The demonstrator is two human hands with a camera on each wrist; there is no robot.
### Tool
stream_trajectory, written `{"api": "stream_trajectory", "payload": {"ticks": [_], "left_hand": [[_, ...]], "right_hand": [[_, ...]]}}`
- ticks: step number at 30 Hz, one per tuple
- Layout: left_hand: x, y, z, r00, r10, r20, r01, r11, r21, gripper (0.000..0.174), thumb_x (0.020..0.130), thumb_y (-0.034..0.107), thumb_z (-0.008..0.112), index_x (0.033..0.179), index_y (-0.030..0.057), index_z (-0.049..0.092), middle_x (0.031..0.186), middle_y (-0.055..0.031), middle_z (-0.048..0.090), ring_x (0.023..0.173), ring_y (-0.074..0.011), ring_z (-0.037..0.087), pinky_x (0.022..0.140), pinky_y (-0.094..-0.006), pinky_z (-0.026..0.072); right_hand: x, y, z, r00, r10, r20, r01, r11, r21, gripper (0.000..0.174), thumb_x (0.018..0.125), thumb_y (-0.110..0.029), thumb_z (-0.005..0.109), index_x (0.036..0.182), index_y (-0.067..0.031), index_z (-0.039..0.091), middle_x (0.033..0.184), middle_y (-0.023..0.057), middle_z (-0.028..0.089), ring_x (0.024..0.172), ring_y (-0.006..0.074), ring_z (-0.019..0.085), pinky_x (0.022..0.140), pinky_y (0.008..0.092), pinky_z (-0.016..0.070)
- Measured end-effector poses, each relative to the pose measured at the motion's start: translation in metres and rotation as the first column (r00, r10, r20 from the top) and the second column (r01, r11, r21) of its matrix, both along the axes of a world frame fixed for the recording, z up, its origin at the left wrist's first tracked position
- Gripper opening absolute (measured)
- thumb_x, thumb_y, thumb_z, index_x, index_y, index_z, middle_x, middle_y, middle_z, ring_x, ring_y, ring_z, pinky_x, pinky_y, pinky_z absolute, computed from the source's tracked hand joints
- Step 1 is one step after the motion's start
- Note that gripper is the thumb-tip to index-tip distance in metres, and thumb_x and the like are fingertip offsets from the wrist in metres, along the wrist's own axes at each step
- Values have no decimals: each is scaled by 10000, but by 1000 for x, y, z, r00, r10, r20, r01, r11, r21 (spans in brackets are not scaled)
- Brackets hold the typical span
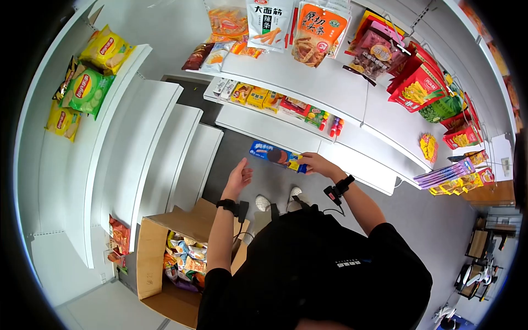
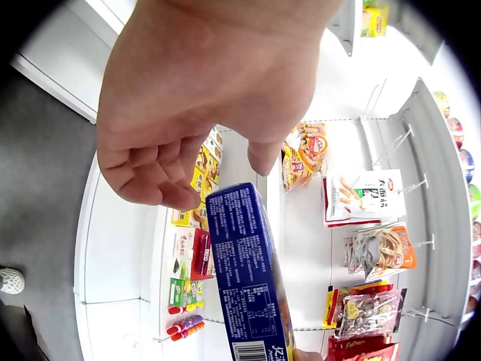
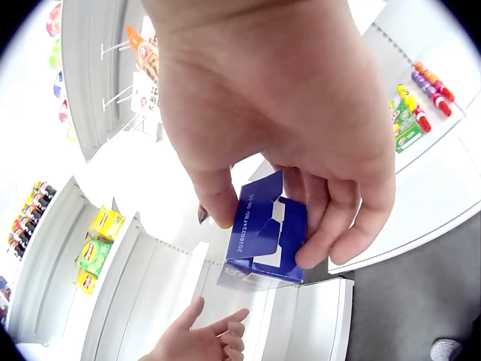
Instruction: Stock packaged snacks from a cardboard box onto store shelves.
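Note:
A blue cookie box (image 1: 273, 154), with a dark round cookie pictured on its front, is held up in front of the body. My right hand (image 1: 322, 166) grips its right end, thumb on one side and fingers on the other. In the right wrist view, printed digits show on the blue end flap (image 3: 259, 226) between thumb and fingers. My left hand (image 1: 240, 177) is empty, its thumb apart from loosely bent fingers, just off the box's left end. The left wrist view shows the box's side panel (image 2: 244, 263) with white print and a barcode.
Ahead, a shelf (image 1: 308, 91) bears hanging snack bags and a lower row of small boxes (image 1: 258, 98). White tiered shelves (image 1: 165, 137) stand at left, with chip bags (image 1: 88, 88) on top. An open carton (image 1: 151, 264) of snack packs sits beside my left arm.

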State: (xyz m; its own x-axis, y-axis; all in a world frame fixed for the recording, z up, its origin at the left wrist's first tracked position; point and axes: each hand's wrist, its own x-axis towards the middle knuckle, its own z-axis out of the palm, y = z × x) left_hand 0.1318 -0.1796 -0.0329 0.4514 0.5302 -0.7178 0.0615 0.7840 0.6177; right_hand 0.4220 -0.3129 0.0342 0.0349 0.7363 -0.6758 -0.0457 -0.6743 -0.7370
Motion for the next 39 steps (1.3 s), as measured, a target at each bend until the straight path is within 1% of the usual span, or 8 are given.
{"api": "stream_trajectory", "payload": {"ticks": [3, 6, 15, 24, 27, 33, 36, 39], "left_hand": [[9, -1, -3, 1000, -16, -4, 16, 1000, -16, 511, 840, 510, 592, 1139, 98, 540, 873, -15, 580, 735, -100, 526, 670, -261, 430], [21, -4, -9, 999, -44, 25, 45, 998, -36, 509, 842, 505, 591, 1148, 103, 541, 876, -14, 585, 759, -105, 533, 684, -263, 430], [74, -33, -3, 997, -60, 40, 61, 998, -30, 460, 847, 499, 584, 1102, 118, 562, 882, -6, 589, 758, -104, 537, 687, -265, 434], [143, -106, -11, 985, 109, 133, -105, 994, -37, 441, 856, 502, 571, 1070, 117, 564, 829, 8, 571, 736, -99, 530, 674, -262, 432], [161, -134, -11, 969, 174, 175, -167, 985, -50, 429, 862, 490, 573, 1067, 113, 566, 815, 13, 573, 714, -95, 527, 656, -258, 424], [181, -182, -5, 959, 264, 102, -259, 964, -62, 396, 867, 474, 573, 1054, 126, 576, 802, 27, 571, 698, -83, 523, 657, -251, 430], [180, -195, -8, 955, 265, 135, -258, 964, -68, 412, 876, 463, 567, 1093, 112, 568, 824, 21, 588, 719, -90, 538, 656, -256, 436], [182, -201, -8, 947, 293, 136, -284, 955, -82, 396, 884, 452, 561, 1092, 115, 572, 831, 29, 595, 723, -88, 546, 659, -255, 437]], "right_hand": [[5, -13, -16, 992, -112, -57, 113, 993, 19, 444, 843, -318, 577, 1176, -27, 537, 923, 59, 593, 749, 123, 576, 663, 252, 508], [12, -28, -19, 967, -229, -107, 232, 972, 16, 407, 830, -339, 595, 1100, -36, 565, 785, 5, 562, 667, 89, 537, 642, 257, 496], [66, -63, -31, 930, -320, -182, 327, 945, 8, 353, 845, -334, 590, 1080, -72, 565, 827, 5, 574, 711, 103, 551, 683, 260, 483], [156, -108, -50, 956, -222, -193, 233, 972, 35, 330, 861, -326, 567, 1060, -62, 563, 830, 15, 571, 722, 111, 574, 680, 254, 490], [184, -125, -55, 953, -189, -235, 203, 978, 38, 336, 858, -332, 570, 1062, -65, 558, 847, 18, 583, 732, 117, 583, 682, 264, 491], [226, -149, -83, 916, -292, -273, 259, 954, -153, 351, 851, -352, 569, 1078, -84, 552, 899, 38, 606, 742, 127, 584, 705, 299, 489], [238, -160, -98, 899, -335, -281, 298, 940, -168, 351, 840, -351, 583, 1075, -92, 552, 910, 44, 599, 769, 143, 584, 711, 311, 483], [246, -167, -119, 835, -472, -283, 422, 879, -223, 373, 828, -340, 602, 1083, -75, 542, 922, 60, 591, 795, 183, 583, 711, 336, 480]]}}
